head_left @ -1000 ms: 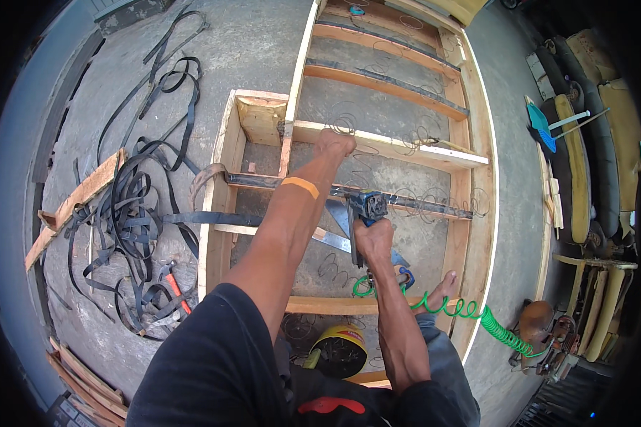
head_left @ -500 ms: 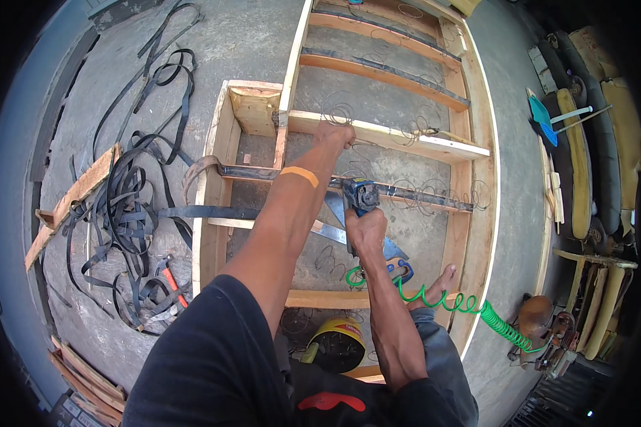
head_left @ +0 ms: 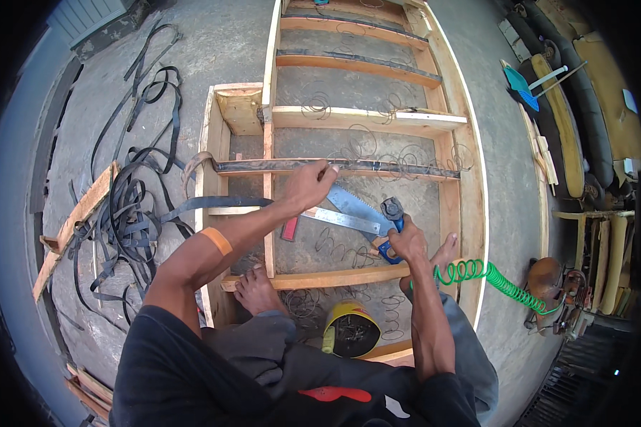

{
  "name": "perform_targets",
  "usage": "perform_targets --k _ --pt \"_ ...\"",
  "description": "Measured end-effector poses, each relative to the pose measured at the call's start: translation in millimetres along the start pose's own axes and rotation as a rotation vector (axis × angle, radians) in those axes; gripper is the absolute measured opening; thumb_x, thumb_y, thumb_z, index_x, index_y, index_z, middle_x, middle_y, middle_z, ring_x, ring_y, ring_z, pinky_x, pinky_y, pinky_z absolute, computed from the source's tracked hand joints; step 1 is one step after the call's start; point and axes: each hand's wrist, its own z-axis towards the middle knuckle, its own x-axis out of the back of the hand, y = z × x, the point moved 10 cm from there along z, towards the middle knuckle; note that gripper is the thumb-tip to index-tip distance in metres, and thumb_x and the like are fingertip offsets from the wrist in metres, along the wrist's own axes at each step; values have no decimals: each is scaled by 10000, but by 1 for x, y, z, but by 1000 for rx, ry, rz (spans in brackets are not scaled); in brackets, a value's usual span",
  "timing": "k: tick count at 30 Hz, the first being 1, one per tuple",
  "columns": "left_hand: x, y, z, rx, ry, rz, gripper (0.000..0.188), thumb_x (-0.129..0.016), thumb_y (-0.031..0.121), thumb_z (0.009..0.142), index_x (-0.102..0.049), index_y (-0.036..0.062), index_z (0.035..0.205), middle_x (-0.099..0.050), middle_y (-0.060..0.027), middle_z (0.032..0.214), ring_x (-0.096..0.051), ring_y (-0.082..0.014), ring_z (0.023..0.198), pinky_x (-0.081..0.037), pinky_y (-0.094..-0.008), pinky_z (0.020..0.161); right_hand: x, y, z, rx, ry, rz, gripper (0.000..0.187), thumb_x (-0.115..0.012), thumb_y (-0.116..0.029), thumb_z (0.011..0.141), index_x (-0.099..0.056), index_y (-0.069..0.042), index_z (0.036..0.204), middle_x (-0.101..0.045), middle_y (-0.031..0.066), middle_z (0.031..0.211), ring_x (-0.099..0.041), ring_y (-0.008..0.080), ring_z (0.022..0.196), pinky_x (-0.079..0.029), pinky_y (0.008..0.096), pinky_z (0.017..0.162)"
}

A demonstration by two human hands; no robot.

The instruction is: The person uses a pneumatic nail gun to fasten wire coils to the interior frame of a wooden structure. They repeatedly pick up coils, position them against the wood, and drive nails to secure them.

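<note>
My right hand (head_left: 409,243) grips a dark blue air stapler (head_left: 392,209) over the front bay of a wooden frame (head_left: 320,278). A green coiled air hose (head_left: 502,283) runs off to the right from near that wrist. My left hand (head_left: 308,186) is closed at a crossbar covered with black webbing (head_left: 253,166); what its fingers hold, if anything, is hidden. Loose wire coil springs (head_left: 406,160) stand along this bar, right of the hand. Below lie a handsaw (head_left: 355,205) with a blue handle and a metal square (head_left: 343,220).
A yellow bucket (head_left: 349,309) stands between my legs; my bare feet are inside the frame. Tangled black webbing (head_left: 132,220) and a wood offcut (head_left: 75,220) lie left. At right are a teal dustpan (head_left: 518,87), long cushions (head_left: 559,128) and wood strips (head_left: 545,160).
My left hand has come back from the farther white crossbar to the webbed one. My right hand with the stapler has moved right and lower, away from that bar, uncovering the saw.
</note>
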Motion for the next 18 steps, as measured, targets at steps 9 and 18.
perform_targets --k 9,18 --pt "-166 -100 -67 182 -387 409 312 -646 139 860 -743 -43 1094 -728 -278 1149 -713 -414 1101 -582 -478 951 -73 37 60 -29 61 -137 571 -603 -178 896 -539 -38 1446 -637 263 1325 -621 444 1212 -496 524 1045" --pt "2 -35 -65 -42 -406 75 242 -538 182 1015 -716 31 1080 -719 -91 776 -687 -205 704 -536 -372 639 -97 -129 -35 387 -397 998 636 -649 -358 1025 -463 -53 1551 -641 154 1306 -619 229 1173 -532 369 974"
